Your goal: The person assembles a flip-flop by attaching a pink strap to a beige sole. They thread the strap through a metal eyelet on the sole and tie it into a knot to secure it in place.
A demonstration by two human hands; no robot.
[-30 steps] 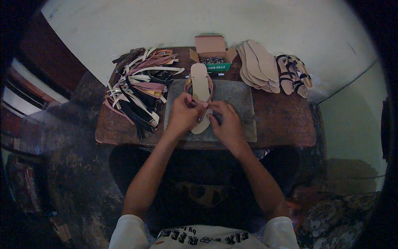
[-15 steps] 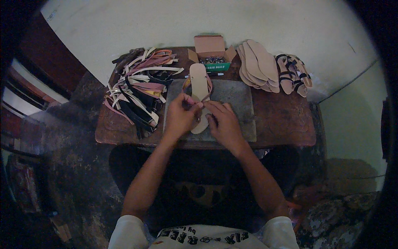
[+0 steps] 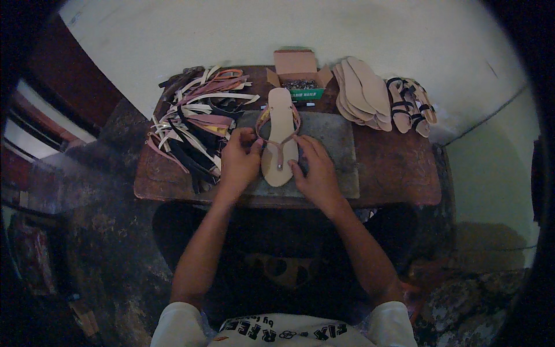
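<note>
A beige thong sandal lies lengthwise in front of me, its toe end nearest me. Its mauve Y-shaped strap spreads across the sole, with a small shiny stud near the toe. My left hand grips the left side at the strap, fingers curled and thumb against the edge. At the right edge, my right hand holds the sandal, fingertips on the strap and thumb lower down by the sole. Beneath is a grey slab on the wooden table.
A heap of mauve, black and cream straps covers the table's left side. An open box of small nails stands at the back. Stacked beige soles and black-strapped sandals lie back right. A pale wall rises behind.
My hands have moved apart from the middle of the strap to the sandal's two sides. The strap's centre and stud now show, and the strap lies spread over the sole.
</note>
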